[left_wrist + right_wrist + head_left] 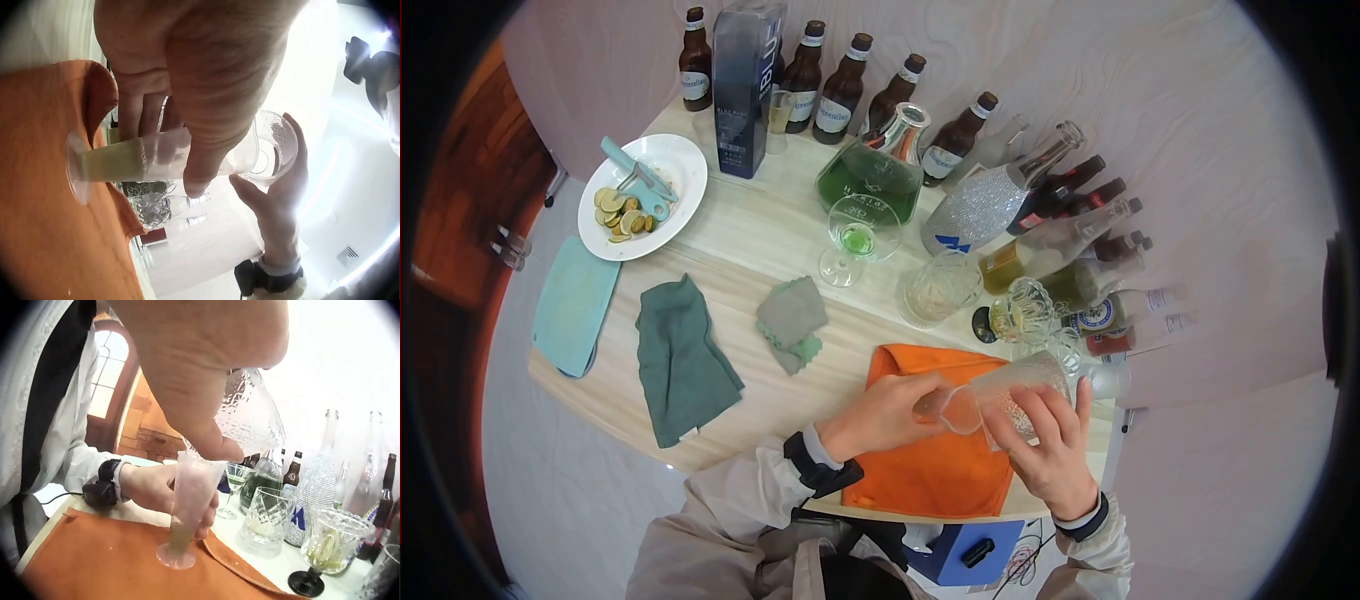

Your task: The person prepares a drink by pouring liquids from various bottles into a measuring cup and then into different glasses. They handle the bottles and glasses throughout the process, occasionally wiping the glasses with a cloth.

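Note:
My left hand (888, 408) grips a clear footed measuring cup (189, 494) around its side. Pale green liquid (112, 164) shows in the cup's lower part, above its round foot. Just over its mouth, my right hand (1048, 440) holds a textured clear glass (247, 412), tilted with its rim toward the cup. The fingers wrap the glass's side and cover part of it. Beneath both hands an orange cloth (930, 480) is spread on the table; in the right wrist view the cup's foot is right at this cloth.
Beyond the hands stand a cut-glass tumbler (940, 290), a black-footed glass (1015, 312), a stemmed glass (862, 238), a green decanter (870, 175) and several bottles (990, 205). To the left are a plate (685, 190) of citrus slices, green cloth (685, 365), grey cloth (792, 312) and teal boards (575, 305).

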A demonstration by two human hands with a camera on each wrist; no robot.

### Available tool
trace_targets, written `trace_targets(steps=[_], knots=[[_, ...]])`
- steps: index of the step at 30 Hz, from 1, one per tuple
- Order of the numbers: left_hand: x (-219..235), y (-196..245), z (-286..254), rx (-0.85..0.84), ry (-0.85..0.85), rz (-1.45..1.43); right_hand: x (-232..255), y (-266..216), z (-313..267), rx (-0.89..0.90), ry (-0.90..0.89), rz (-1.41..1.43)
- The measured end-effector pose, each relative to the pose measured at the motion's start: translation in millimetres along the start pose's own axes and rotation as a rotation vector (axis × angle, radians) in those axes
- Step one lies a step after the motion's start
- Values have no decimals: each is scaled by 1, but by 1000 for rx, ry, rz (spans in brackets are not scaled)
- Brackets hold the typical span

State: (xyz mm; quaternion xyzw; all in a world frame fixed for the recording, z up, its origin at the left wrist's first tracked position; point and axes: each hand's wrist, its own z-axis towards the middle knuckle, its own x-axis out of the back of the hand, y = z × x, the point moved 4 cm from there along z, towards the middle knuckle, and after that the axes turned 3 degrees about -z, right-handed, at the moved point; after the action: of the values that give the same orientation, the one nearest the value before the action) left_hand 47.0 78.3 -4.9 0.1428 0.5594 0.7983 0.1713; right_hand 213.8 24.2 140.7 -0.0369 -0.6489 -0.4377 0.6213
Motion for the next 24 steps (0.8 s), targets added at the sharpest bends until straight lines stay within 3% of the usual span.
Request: trace_targets(steps=[8,11,13,14,16,20,22,24], knots=[[1,2,1,12,-7,-15,-7,3,-6,-66,30,26],[1,3,1,25,-3,-34,-14,3,-11,-130,49,280],[2,2,0,12,-4,-37,-16,10,-14,-409,156,339],[2,1,0,-3,-1,-37,-20,8,-17,-404,153,339],[3,0,0,13,-1,-40,-31,10,-36,-703,209,547],[2,-1,0,78,-37,-51,-55,-4,-69,-735,61,549],[2,2,1,103,-44,-72,-64,-12,-73,-615,-143,481],[2,4,2,124,-44,-84,-69,-19,-75,-607,-185,459]])
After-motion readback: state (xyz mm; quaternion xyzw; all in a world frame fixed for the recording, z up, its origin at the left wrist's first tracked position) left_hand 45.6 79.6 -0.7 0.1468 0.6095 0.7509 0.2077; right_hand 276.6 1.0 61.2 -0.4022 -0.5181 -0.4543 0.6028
